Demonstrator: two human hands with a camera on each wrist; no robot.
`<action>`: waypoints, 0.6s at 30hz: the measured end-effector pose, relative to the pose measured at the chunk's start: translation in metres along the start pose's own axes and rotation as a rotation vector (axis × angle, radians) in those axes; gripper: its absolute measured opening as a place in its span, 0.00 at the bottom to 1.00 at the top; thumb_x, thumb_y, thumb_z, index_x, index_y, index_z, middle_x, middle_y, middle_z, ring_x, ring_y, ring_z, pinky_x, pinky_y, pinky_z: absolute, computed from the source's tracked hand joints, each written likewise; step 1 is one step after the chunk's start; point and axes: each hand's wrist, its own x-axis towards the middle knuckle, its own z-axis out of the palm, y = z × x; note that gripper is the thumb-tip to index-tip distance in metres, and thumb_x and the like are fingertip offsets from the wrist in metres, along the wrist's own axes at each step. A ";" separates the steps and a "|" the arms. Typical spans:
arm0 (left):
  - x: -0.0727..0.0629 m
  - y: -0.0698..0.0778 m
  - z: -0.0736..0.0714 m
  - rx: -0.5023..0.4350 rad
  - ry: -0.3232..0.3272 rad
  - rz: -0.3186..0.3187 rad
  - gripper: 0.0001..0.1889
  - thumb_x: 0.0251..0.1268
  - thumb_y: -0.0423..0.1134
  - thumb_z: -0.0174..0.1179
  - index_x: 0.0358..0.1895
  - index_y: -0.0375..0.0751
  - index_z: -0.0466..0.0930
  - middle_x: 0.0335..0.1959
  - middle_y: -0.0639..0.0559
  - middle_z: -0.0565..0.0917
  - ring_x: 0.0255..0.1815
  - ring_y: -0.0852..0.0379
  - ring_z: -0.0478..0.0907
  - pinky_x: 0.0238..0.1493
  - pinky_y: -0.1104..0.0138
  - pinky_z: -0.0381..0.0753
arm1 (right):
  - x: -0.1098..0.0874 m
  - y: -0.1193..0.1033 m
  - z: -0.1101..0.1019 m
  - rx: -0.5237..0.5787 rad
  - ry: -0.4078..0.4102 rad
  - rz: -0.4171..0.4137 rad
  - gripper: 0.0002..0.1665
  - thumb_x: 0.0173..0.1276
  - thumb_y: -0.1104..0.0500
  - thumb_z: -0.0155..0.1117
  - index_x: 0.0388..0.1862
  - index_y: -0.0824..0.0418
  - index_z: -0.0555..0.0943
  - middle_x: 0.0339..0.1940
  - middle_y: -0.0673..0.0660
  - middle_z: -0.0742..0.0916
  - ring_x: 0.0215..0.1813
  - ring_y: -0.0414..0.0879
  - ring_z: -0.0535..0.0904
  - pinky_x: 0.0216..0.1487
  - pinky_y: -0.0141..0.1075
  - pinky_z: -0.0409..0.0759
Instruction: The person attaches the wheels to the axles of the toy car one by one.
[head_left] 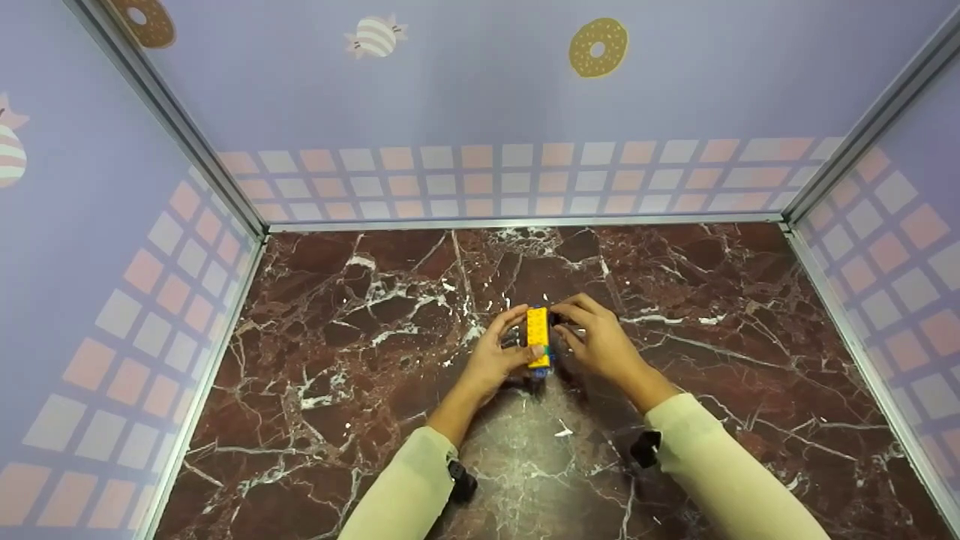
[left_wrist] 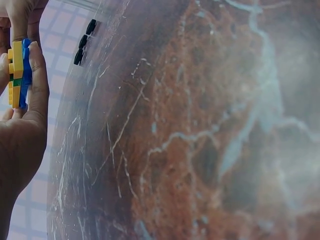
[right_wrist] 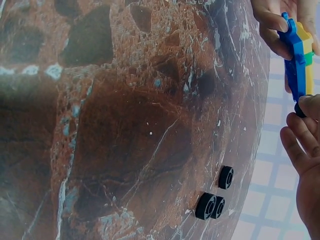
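A toy brick car body [head_left: 538, 335] has yellow studded bricks on top, a green piece and a blue base. My left hand [head_left: 496, 355] holds it by its sides, thumb on the yellow bricks and fingers along the blue base [left_wrist: 25, 75]. From the other side comes my right hand [head_left: 602, 341], its thumb and finger pinching a small black wheel [right_wrist: 299, 109] right at one end of the blue base. The right hand's other fingers [right_wrist: 295, 145] spread away from the car body. Most of the pinched wheel is hidden behind the thumb.
Three loose black wheels [right_wrist: 226, 177] stand close together on the dark red marbled tabletop [head_left: 360, 375]. Purple walls [head_left: 480, 97] with pink and white squares enclose the table at the back and both sides. A black wrist device [head_left: 463, 482] sits at the left sleeve.
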 end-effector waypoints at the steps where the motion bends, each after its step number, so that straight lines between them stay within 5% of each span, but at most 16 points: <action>1: 0.000 0.000 0.000 -0.007 -0.001 -0.004 0.45 0.71 0.25 0.72 0.87 0.39 0.59 0.86 0.36 0.64 0.45 0.54 0.91 0.42 0.59 0.98 | 0.000 0.000 0.000 0.000 0.000 -0.002 0.17 0.74 0.71 0.74 0.60 0.70 0.88 0.53 0.65 0.88 0.52 0.59 0.91 0.57 0.48 0.95; 18: 0.000 0.000 0.000 -0.051 0.036 -0.002 0.33 0.71 0.24 0.71 0.76 0.35 0.68 0.81 0.36 0.71 0.45 0.54 0.91 0.41 0.56 0.98 | -0.001 0.000 0.000 0.004 -0.003 0.017 0.18 0.74 0.71 0.74 0.61 0.70 0.88 0.54 0.64 0.88 0.53 0.59 0.91 0.57 0.47 0.95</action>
